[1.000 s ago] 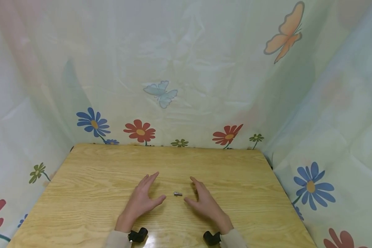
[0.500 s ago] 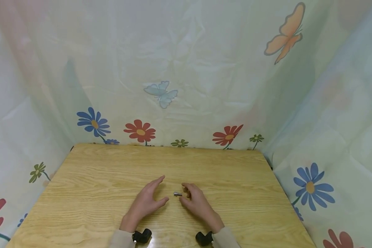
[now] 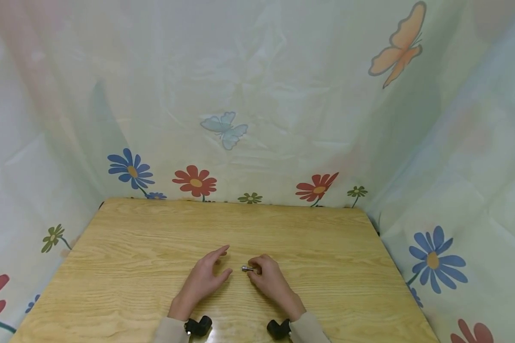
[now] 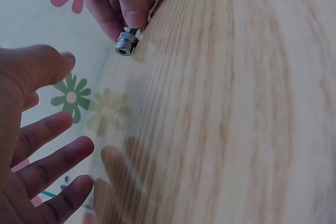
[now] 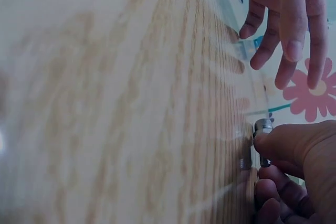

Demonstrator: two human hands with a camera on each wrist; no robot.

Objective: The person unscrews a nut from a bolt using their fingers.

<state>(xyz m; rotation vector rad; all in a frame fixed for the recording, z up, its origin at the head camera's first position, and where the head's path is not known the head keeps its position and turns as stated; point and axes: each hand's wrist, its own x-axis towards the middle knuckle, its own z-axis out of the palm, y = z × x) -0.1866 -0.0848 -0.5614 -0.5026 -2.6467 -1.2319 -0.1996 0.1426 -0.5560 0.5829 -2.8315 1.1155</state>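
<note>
A small shiny metal bolt (image 3: 244,268) lies near the middle of the wooden table (image 3: 154,238). My right hand (image 3: 271,277) pinches it by the shank end between thumb and fingers. The left wrist view shows the bolt (image 4: 125,44) with its round socket head facing out and a nut-like collar behind it. In the right wrist view the thumb covers part of the bolt (image 5: 263,125), close to the tabletop. My left hand (image 3: 200,280) is to the left of the bolt, fingers spread and thumb apart, holding nothing.
A pale curtain (image 3: 274,95) printed with flowers and butterflies hangs behind the table and along both sides. Each wrist carries a black camera mount, the left mount (image 3: 199,326) and the right mount (image 3: 278,328), low over the table's near part.
My right hand has moved left to the bolt, and its fingers have closed from spread to a pinch on it. The left hand has shifted slightly right and stays spread.
</note>
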